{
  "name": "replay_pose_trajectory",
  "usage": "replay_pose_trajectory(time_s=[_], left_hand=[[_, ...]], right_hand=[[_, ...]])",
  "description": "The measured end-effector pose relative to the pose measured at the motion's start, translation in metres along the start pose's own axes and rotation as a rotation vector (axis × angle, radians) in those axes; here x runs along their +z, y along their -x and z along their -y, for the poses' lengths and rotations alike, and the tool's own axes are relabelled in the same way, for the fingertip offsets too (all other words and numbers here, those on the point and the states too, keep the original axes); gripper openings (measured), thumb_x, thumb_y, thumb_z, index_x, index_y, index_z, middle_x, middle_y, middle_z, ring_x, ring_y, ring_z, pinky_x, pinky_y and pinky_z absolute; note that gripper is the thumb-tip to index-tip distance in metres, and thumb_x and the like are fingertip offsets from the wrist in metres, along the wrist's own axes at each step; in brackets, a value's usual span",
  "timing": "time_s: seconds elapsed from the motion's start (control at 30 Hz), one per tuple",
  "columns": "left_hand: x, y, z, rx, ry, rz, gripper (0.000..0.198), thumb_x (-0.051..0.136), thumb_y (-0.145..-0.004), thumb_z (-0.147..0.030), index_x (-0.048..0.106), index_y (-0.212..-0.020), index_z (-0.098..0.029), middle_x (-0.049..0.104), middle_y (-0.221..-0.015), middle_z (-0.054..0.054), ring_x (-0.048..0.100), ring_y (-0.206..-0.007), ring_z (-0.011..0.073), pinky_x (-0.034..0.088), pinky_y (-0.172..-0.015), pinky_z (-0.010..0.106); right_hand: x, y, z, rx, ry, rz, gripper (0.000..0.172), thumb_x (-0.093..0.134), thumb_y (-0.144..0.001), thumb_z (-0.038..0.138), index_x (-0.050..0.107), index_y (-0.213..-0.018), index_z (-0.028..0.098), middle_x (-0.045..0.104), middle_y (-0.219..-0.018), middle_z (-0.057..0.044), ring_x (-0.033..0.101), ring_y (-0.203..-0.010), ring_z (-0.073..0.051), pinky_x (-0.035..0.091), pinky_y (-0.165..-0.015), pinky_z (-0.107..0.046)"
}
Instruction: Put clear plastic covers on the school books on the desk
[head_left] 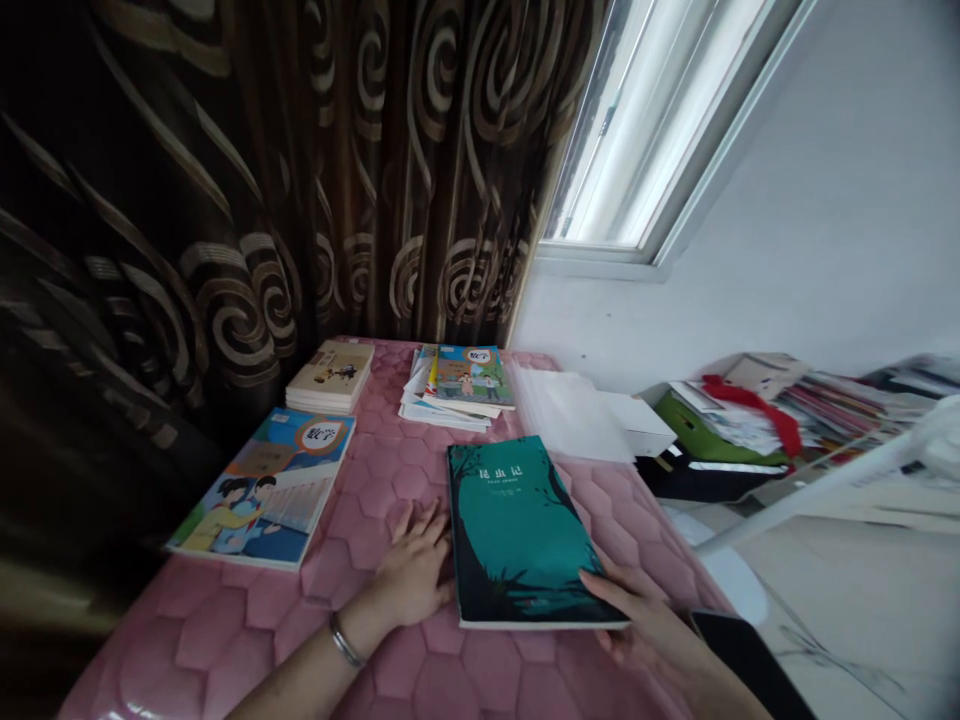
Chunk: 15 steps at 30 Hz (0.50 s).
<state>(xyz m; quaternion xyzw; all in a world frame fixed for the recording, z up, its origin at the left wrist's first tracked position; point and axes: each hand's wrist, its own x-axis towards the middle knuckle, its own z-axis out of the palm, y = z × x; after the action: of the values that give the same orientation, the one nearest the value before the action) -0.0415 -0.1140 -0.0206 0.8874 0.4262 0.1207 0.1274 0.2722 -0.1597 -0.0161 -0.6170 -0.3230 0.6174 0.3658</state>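
A teal-and-black book (525, 530) with white lettering on its cover lies in front of me on the pink padded table cover (367, 490). My right hand (637, 610) grips its lower right corner, thumb on the cover and fingers below. Along the book's left side my left hand (416, 570) rests flat on the pink cover, fingers spread; a silver bangle circles that wrist. A blue math textbook (274, 490) with two cartoon children lies to the left of that hand.
Behind stand a stack of tan books (330, 375) and a pile of papers topped by a textbook (469, 378). Translucent sheets (574, 415) lie at the right edge. A dark flat object (742, 660) is near my right forearm. A patterned curtain (390, 180) hangs behind.
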Motion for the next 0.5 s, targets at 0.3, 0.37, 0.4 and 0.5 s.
replay_pose_trajectory(time_s=[0.3,0.37,0.4,0.5], left_hand=[[-0.008,-0.003,-0.001,-0.111,0.157,-0.013,0.042,0.056,-0.078,-0.019,0.058,-0.120,-0.018,0.049,-0.144,0.014,0.039,-0.137,0.0236,0.022,-0.119,0.047],[-0.013,-0.002,-0.001,-0.154,0.229,-0.053,0.038,0.051,-0.079,-0.013,0.059,-0.116,-0.019,0.053,-0.140,0.012,0.044,-0.134,0.0204,0.031,-0.116,0.043],[-0.016,-0.001,-0.002,-0.167,0.259,-0.055,0.038,0.050,-0.081,-0.014,0.058,-0.117,-0.019,0.053,-0.140,0.011,0.045,-0.133,0.0198,0.034,-0.114,0.041],[-0.025,0.004,-0.009,-0.174,0.293,0.044,0.050,0.056,-0.083,-0.030,0.051,-0.131,-0.017,0.047,-0.146,0.014,0.040,-0.137,0.0248,0.034,-0.114,0.044]], right_hand=[[0.003,0.002,-0.009,-0.032,0.112,0.101,0.058,0.068,-0.069,0.063,0.059,-0.104,0.017,0.063,-0.050,-0.001,0.060,-0.044,-0.016,0.043,-0.041,-0.023],[0.003,0.004,-0.005,-0.023,0.181,0.111,0.061,0.065,-0.069,0.065,0.058,-0.107,0.018,0.065,-0.053,-0.002,0.063,-0.048,-0.018,0.046,-0.044,-0.025],[0.003,0.004,-0.002,-0.007,0.238,0.115,0.061,0.063,-0.070,0.067,0.059,-0.107,0.018,0.066,-0.056,-0.002,0.064,-0.051,-0.019,0.047,-0.046,-0.026],[0.001,0.001,0.015,-0.025,0.521,0.133,0.055,0.055,-0.076,0.067,0.063,-0.101,0.019,0.073,-0.072,-0.006,0.070,-0.067,-0.024,0.053,-0.058,-0.031]])
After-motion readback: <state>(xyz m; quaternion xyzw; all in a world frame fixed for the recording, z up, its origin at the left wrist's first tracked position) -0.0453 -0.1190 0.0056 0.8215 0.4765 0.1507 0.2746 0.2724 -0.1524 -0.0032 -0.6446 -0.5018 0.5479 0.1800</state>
